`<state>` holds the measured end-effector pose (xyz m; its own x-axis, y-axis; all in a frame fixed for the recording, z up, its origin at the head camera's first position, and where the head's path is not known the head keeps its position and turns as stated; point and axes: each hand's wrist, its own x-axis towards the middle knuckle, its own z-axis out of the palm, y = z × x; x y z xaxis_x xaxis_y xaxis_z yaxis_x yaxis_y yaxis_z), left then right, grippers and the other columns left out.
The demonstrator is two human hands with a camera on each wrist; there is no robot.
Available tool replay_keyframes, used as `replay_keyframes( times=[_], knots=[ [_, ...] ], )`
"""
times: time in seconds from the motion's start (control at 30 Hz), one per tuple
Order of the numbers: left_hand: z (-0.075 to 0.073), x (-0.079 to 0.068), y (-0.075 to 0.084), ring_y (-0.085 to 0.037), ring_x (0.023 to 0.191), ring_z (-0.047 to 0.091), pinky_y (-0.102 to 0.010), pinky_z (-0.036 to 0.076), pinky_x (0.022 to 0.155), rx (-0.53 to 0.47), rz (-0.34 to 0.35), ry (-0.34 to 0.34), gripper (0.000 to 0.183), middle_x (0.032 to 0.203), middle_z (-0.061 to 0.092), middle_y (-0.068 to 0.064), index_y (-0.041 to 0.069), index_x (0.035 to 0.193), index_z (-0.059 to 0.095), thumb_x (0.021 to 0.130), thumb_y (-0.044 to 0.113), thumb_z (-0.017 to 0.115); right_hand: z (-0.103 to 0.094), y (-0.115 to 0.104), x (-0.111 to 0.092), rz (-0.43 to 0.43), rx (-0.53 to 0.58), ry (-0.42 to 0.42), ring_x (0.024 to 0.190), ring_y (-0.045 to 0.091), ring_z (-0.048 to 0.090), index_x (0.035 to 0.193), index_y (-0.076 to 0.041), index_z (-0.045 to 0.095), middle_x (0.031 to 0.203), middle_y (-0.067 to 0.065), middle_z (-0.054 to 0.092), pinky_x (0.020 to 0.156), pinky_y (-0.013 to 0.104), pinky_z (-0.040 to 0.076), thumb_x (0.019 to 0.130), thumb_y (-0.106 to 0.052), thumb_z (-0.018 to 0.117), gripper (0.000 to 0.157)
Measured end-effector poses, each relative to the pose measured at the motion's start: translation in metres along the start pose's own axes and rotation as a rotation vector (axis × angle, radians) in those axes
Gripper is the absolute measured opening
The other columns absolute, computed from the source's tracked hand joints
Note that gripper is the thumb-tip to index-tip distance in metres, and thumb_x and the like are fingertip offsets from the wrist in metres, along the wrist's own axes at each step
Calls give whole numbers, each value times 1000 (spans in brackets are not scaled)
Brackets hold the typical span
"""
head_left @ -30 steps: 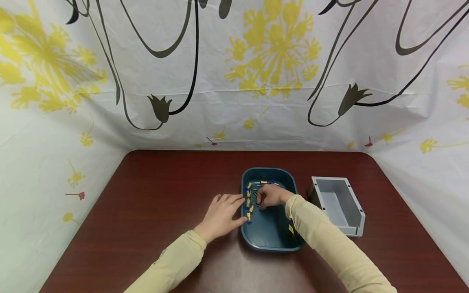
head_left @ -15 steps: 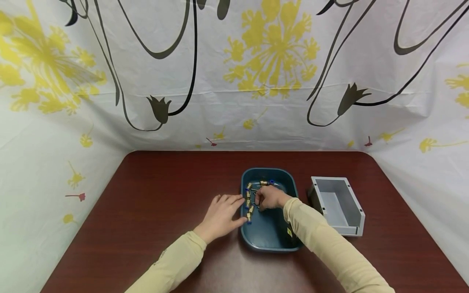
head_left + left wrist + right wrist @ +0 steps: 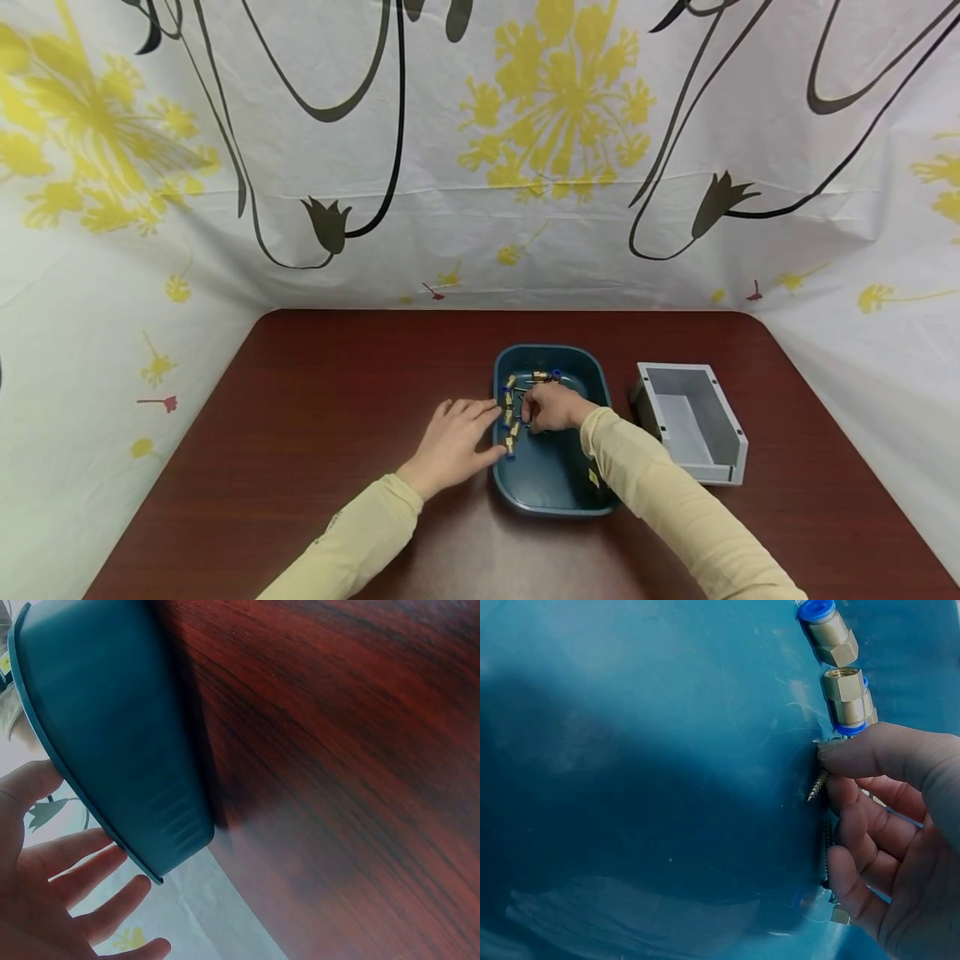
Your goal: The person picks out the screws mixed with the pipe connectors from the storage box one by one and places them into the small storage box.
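Note:
A dark teal plastic tray point(image 3: 543, 483) stands on the table, with brass pneumatic fittings point(image 3: 512, 435) with blue ends along its left side. My left hand point(image 3: 453, 446) lies at the tray's left rim; in the left wrist view its spread fingers point(image 3: 101, 915) touch the rim, thumb apart from the others. Inside the tray, my right hand point(image 3: 555, 407) pinches a small screw point(image 3: 817, 786) between thumb and index finger, its threaded tip poking out below the thumb. A second, darker screw point(image 3: 827, 851) shows beside the curled fingers. Two upright-looking fittings point(image 3: 846, 697) sit just beyond the thumb.
Right of the tray is a grey open box point(image 3: 693, 425), lower at its near side. A yellow label point(image 3: 593, 477) shows by the tray's right wall, near the right sleeve. The brown table point(image 3: 337, 400) backs onto a patterned white cloth point(image 3: 420, 167).
The right hand has shifted slightly left inside the tray, staying low among the small parts. The left hand, tray and grey box keep their places.

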<state>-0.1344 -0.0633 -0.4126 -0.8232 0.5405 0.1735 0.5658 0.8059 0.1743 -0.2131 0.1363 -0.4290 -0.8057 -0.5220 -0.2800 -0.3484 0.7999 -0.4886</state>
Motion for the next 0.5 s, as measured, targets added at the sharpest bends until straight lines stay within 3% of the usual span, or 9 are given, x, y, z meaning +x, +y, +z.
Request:
replay_keyframes(
  times=[0.3,0.5],
  knots=[
    [2,0,1,-21,112,42,-49,28,92,-8,2,-5,55,128,46,-2,12,125,52,81,45,57,0,4,-3,-28,36,-2,57,10,50,77,-12,60,65,-5,54,54,27,41,72,-3,67,12],
    [2,0,2,-21,111,42,-48,28,93,-16,-4,-3,54,127,47,-2,12,125,52,81,44,58,-10,2,-4,-47,43,18,59,11,50,79,-10,61,68,-5,55,55,27,42,73,-3,66,11]
  ],
)
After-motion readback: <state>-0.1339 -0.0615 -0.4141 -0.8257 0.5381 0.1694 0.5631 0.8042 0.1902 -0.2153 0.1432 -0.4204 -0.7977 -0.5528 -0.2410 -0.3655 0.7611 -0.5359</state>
